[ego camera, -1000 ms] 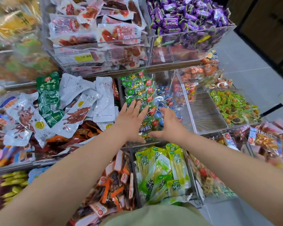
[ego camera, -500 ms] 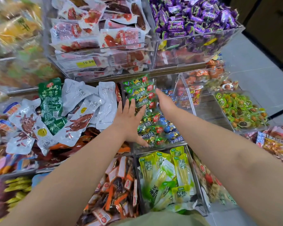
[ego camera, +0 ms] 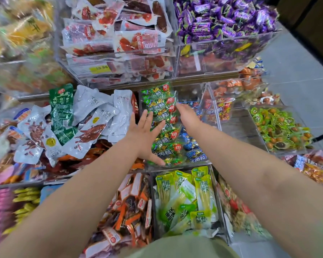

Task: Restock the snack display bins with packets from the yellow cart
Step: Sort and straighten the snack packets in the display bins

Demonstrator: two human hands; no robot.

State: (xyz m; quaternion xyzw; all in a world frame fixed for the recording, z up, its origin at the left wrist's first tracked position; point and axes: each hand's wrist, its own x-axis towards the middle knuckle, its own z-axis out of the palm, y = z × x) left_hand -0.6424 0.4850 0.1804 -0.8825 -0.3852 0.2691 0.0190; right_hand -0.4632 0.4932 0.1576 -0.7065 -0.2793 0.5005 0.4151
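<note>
In a clear bin (ego camera: 185, 167), left hand (ego camera: 144, 135) flat, right hand (ego camera: 187, 115) on crinkly packets (ego camera: 162, 107)

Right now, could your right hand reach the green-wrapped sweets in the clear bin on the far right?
Probably yes: the right hand sits among the green packets nearby, the green-wrapped sweets lie in an open-topped bin, and only low clear dividers stand between.

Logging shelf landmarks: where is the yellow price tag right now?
In the head view, the price tag is upper centre-left, on the clear front of the red-packet bin, left of the purple candies.
</note>
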